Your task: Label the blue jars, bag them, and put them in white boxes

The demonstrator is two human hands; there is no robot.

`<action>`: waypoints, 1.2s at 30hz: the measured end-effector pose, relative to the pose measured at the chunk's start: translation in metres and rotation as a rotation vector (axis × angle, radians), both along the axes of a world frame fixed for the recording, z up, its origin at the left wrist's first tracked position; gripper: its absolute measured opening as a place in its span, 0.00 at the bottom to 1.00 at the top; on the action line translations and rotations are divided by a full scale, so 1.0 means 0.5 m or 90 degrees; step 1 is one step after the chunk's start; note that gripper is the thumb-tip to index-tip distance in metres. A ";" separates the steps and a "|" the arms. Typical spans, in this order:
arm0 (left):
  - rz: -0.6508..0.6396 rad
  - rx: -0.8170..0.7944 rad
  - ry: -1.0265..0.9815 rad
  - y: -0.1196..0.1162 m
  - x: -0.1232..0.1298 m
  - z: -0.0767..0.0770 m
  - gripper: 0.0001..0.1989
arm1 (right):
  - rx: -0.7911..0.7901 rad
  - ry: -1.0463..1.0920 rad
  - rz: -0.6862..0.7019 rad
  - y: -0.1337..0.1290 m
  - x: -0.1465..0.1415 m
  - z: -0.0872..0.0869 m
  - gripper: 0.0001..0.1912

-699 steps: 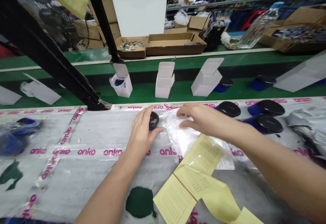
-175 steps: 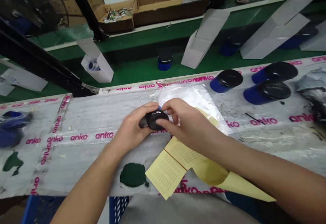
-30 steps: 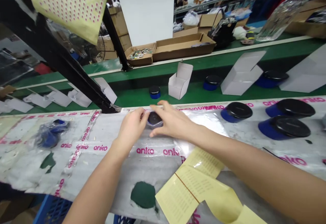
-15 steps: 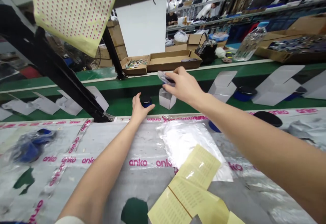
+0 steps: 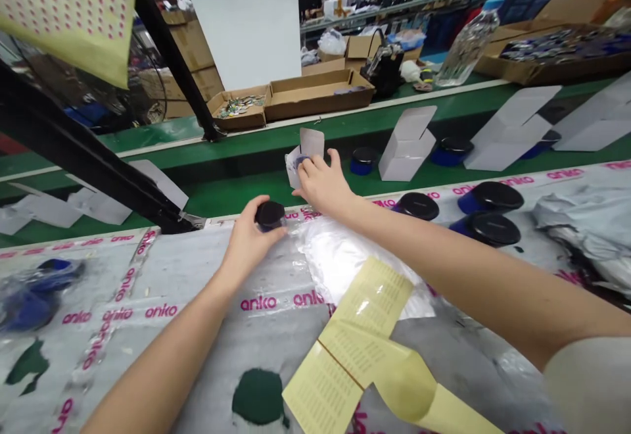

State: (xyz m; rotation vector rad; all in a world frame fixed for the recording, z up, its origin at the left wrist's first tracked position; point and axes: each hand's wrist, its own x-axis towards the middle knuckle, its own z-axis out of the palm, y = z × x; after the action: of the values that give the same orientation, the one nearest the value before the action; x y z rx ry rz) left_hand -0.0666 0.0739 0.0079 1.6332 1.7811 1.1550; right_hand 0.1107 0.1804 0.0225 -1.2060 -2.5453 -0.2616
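My left hand [image 5: 250, 235] grips a round jar with a black lid [image 5: 270, 214] by its sides, above the near edge of the green belt [image 5: 217, 191]. My right hand [image 5: 320, 181] is at a small open white box [image 5: 312, 141] with its flap up. Its fingers are on a bluish, plastic-wrapped item [image 5: 298, 161] at the box opening, partly hidden by the fingers. Right of that hand, another black-lidded blue jar [image 5: 363, 160] stands on the belt beside a taller open white box [image 5: 407, 148].
Yellow label sheets [image 5: 345, 355] lie over a white plastic bag [image 5: 325, 250] on the covered table. More black-lidded jars [image 5: 490, 197] stand at the right. A black post [image 5: 98, 158] slants at the left. Cardboard trays [image 5: 315, 95] and a bottle [image 5: 468, 43] stand behind the belt.
My left hand has drawn the jar off the belt toward me. My right hand has lowered the plastic-wrapped item to the white box. The view has shifted.
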 end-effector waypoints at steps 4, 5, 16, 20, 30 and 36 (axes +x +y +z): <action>-0.064 -0.032 0.037 -0.087 0.031 -0.030 0.30 | 0.014 0.006 0.000 -0.043 0.007 0.007 0.31; -0.074 -0.025 0.047 -0.098 0.035 -0.040 0.30 | 0.025 0.015 0.007 -0.059 0.014 0.011 0.30; -0.208 0.250 0.161 -0.169 0.065 0.004 0.16 | -0.408 0.217 0.043 -0.315 0.224 0.002 0.07; -0.472 0.081 0.106 -0.199 0.113 0.000 0.19 | -0.458 0.299 -0.021 -0.409 0.256 -0.025 0.09; -0.486 -0.125 0.016 -0.208 0.138 -0.040 0.18 | -0.496 0.322 -0.050 -0.437 0.240 -0.029 0.09; -0.432 -0.162 -0.029 -0.211 0.143 -0.040 0.05 | -0.492 0.283 0.003 -0.427 0.236 -0.026 0.12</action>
State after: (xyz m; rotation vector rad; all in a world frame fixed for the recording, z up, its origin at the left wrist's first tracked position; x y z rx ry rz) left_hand 0.0047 -0.0315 -0.0122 1.8152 1.1289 0.6173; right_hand 0.2288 -0.0332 0.0097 -1.2914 -2.2781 0.9645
